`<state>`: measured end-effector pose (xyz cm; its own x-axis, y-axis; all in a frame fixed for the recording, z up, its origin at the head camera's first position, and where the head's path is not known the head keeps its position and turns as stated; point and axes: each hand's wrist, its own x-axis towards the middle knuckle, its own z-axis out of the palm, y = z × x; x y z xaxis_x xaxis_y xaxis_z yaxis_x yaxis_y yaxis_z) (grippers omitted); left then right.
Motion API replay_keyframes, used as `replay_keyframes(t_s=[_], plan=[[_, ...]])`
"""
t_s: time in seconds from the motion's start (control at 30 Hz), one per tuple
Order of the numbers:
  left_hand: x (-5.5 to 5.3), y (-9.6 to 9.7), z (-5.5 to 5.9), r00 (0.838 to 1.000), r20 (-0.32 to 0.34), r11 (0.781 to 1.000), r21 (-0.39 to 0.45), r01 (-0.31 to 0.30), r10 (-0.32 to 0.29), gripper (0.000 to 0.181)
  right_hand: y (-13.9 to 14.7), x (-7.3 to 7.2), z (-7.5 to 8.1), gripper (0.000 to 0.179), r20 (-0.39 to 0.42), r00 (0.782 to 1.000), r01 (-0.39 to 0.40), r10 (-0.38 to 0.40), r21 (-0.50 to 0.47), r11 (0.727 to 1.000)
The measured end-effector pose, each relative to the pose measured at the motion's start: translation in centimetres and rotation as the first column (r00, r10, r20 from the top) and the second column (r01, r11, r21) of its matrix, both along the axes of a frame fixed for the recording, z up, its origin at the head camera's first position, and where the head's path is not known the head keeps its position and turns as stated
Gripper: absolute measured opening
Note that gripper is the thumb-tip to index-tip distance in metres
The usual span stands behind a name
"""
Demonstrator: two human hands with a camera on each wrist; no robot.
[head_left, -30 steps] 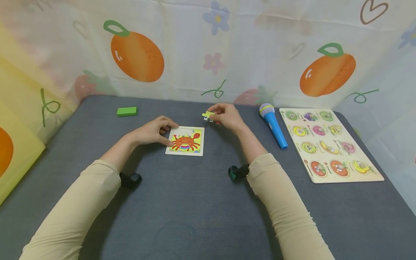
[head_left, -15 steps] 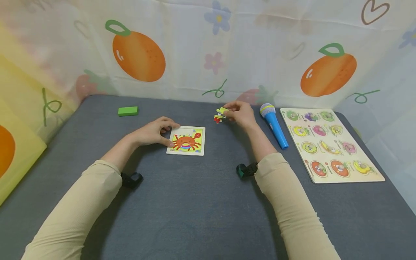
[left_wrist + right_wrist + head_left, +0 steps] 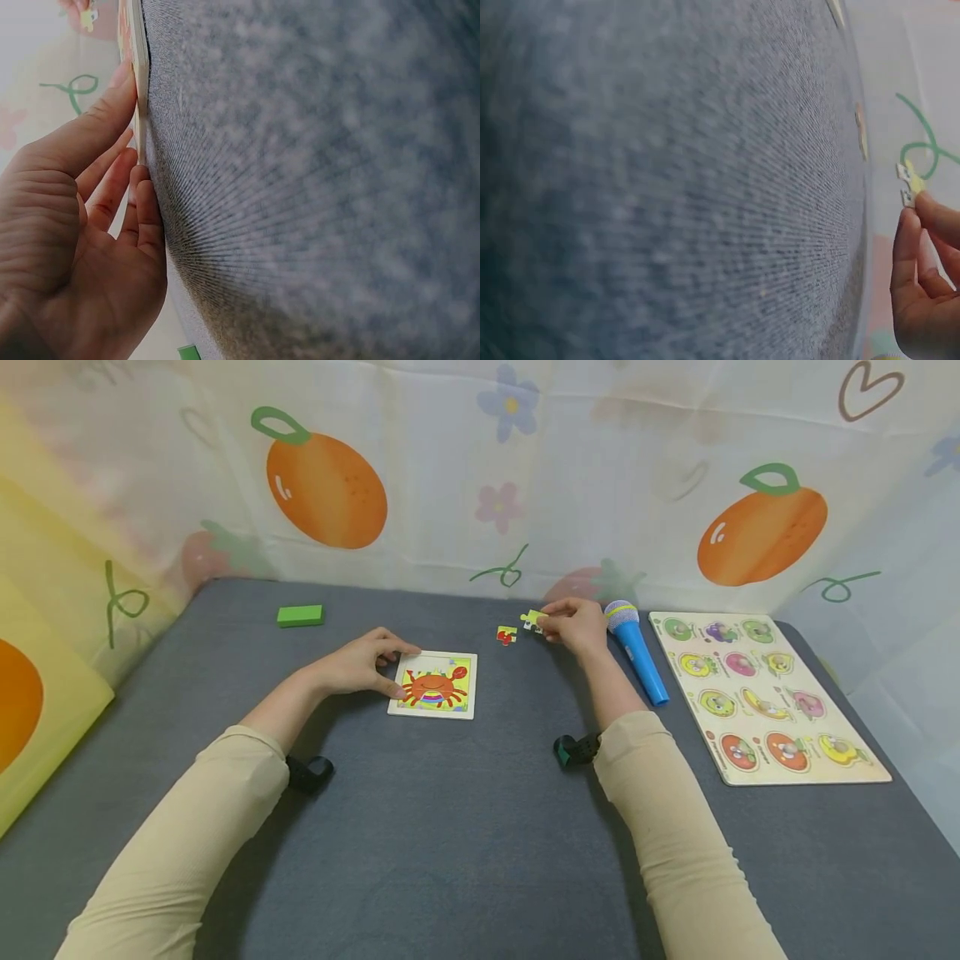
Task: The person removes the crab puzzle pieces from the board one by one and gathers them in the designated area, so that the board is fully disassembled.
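A square crab jigsaw puzzle (image 3: 438,689) in a pale wooden frame lies on the dark table. My left hand (image 3: 358,667) holds its left side, thumb on the near left and fingers by the far left corner. The left wrist view shows that thumb against the edge of the puzzle (image 3: 140,82). Between thumb and fingertips my right hand (image 3: 573,627) pinches a yellow puzzle piece (image 3: 533,620), raised above the table in the right wrist view. A red and yellow puzzle piece (image 3: 507,635) lies on the table just left of it, beyond the puzzle's far right corner.
Right of my right hand lies a blue toy microphone (image 3: 637,656). Farther right is a large wooden fruit puzzle board (image 3: 712,762). A green block (image 3: 301,616) sits at the back left. A printed curtain (image 3: 442,460) hangs behind the table's far edge.
My right hand has moved right with the yellow piece, away from the puzzle. The red and yellow piece now shows apart from it on the table. My left hand keeps its hold.
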<state>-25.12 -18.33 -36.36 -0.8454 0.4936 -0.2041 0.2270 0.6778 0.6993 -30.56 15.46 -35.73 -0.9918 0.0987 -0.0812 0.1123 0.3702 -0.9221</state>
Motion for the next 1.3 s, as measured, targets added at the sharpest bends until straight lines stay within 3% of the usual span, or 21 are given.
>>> replay_keyframes(t_s=[0.43, 0.67, 0.97, 1.3], plan=[[-0.12, 0.17, -0.01, 1.0, 0.004, 1.0, 0.001, 0.007, -0.007, 0.069, 0.77, 0.37, 0.15, 0.034, 0.135, 0.99, -0.059, 0.036, 0.167, 0.984], [-0.12, 0.3, 0.18, 1.0, 0.017, 1.0, -0.005, 0.005, -0.005, 0.068, 0.97, 0.25, -0.09, 0.034, 0.126, 0.99, -0.084, 0.059, 0.201, 0.976], [-0.02, 0.32, 0.5, 0.999, 0.035, 1.0, -0.006, 0.001, -0.001, 0.067, 0.76, 0.19, 0.0, 0.033, 0.103, 0.991, -0.117, 0.089, 0.308, 0.944], [-0.02, 0.21, 0.35, 0.999, 0.043, 1.0, -0.002, 0.003, -0.003, 0.067, 0.55, 0.13, 0.1, 0.032, 0.109, 0.989, -0.134, 0.103, 0.337, 0.932]])
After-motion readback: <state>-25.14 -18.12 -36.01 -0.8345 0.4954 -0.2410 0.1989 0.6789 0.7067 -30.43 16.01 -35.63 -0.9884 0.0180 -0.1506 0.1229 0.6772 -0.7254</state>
